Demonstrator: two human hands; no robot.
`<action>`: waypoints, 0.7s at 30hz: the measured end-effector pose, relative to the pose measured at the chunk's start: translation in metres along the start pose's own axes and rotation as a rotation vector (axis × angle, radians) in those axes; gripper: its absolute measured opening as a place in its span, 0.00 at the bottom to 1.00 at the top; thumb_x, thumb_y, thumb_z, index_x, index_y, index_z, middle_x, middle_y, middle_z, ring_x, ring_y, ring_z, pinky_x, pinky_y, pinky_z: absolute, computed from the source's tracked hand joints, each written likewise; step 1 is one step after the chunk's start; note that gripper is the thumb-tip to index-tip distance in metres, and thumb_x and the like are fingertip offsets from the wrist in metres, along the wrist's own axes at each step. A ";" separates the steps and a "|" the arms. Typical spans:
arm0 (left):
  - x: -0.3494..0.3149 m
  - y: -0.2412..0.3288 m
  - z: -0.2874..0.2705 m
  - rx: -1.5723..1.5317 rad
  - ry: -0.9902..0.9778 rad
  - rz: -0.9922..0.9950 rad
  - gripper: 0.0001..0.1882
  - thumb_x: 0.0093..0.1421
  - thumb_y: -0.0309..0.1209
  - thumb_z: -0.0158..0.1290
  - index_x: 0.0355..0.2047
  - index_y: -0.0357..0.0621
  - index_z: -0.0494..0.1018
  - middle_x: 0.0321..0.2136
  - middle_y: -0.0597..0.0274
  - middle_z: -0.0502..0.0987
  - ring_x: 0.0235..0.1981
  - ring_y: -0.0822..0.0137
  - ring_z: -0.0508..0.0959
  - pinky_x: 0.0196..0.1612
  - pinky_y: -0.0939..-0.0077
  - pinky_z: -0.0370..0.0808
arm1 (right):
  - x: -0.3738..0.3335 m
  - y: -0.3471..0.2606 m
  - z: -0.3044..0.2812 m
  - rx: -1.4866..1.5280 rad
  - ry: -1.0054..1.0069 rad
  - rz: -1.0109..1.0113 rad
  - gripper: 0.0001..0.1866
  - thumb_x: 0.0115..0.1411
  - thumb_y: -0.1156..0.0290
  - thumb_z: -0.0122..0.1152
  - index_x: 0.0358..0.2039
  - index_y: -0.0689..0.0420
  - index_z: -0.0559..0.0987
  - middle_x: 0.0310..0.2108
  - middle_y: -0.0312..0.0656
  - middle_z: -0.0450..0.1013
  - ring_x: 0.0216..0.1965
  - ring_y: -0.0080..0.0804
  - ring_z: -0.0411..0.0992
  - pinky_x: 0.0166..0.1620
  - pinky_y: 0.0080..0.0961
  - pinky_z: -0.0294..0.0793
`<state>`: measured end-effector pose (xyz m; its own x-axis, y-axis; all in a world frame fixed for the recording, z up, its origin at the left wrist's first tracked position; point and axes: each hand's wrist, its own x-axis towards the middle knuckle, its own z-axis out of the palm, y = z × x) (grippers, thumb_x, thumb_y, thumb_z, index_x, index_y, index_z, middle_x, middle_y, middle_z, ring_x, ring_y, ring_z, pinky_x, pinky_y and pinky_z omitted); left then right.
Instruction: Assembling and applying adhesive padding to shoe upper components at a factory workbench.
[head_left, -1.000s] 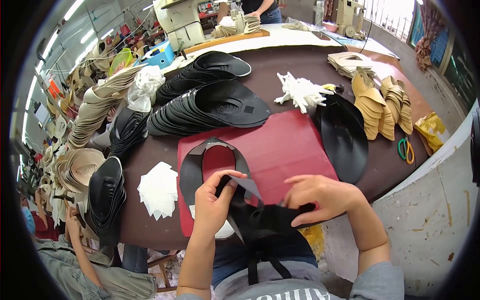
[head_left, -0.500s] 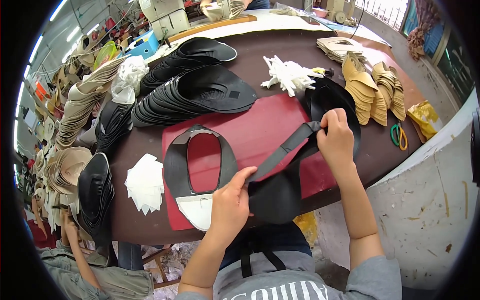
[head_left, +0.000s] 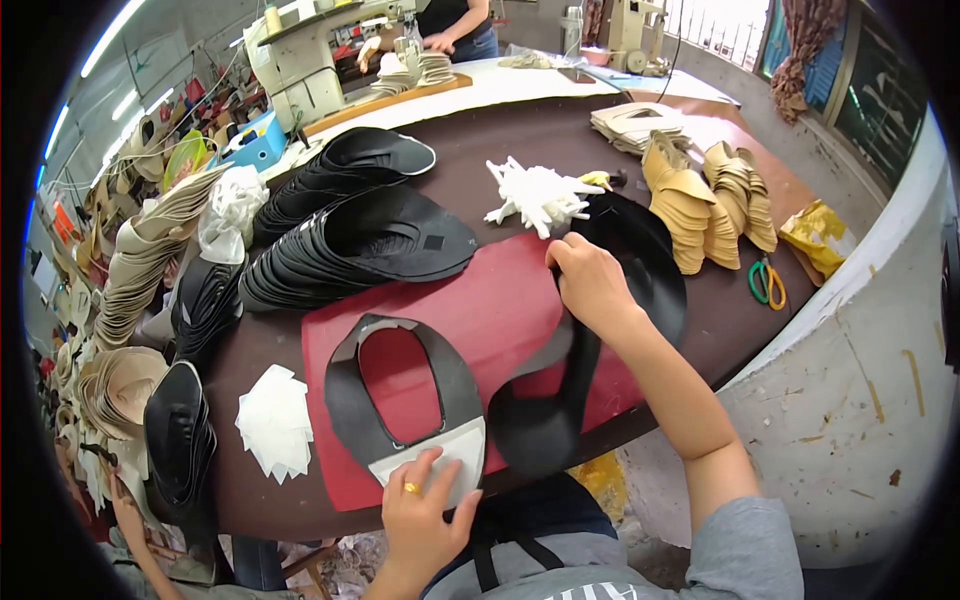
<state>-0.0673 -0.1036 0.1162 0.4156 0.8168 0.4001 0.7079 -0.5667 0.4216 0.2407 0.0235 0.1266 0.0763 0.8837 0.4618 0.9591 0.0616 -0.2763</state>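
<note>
Panel [head_left: 456, 385], black and ring-shaped, white end [head_left: 458, 443] under spread left hand [head_left: 425, 515], curved black piece [head_left: 537, 435] in pinch of right hand [head_left: 594, 285].

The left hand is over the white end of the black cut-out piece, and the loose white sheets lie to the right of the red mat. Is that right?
Not quite: the head view shows the loose white sheets to the left of the red mat. The left hand is indeed over the white end of the black cut-out piece.
</note>
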 end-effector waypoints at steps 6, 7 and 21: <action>0.073 0.020 -0.011 -0.171 0.083 0.207 0.30 0.52 0.35 0.60 0.55 0.37 0.67 0.53 0.45 0.66 0.46 0.49 0.72 0.47 0.65 0.71 | -0.011 -0.028 -0.020 0.095 0.046 -0.123 0.15 0.48 0.82 0.53 0.38 0.55 0.74 0.33 0.41 0.71 0.29 0.44 0.71 0.35 0.35 0.72; 0.091 0.030 -0.002 -0.224 0.099 0.245 0.34 0.52 0.35 0.59 0.59 0.37 0.62 0.57 0.41 0.62 0.47 0.47 0.72 0.47 0.63 0.72 | -0.015 -0.035 -0.024 0.085 0.043 -0.125 0.15 0.48 0.82 0.53 0.38 0.55 0.74 0.33 0.41 0.71 0.29 0.44 0.71 0.35 0.35 0.72; 0.191 0.057 0.021 0.441 0.258 0.357 0.10 0.51 0.25 0.51 0.36 0.44 0.74 0.20 0.60 0.76 0.14 0.57 0.75 0.20 0.68 0.69 | -0.025 -0.048 -0.058 -0.209 0.109 0.057 0.16 0.51 0.77 0.55 0.42 0.56 0.76 0.32 0.49 0.75 0.34 0.48 0.74 0.39 0.34 0.74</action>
<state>0.0644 0.0223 0.1991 0.5578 0.5017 0.6612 0.7428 -0.6572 -0.1280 0.2082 -0.0282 0.1771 0.1504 0.8272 0.5415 0.9870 -0.0947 -0.1296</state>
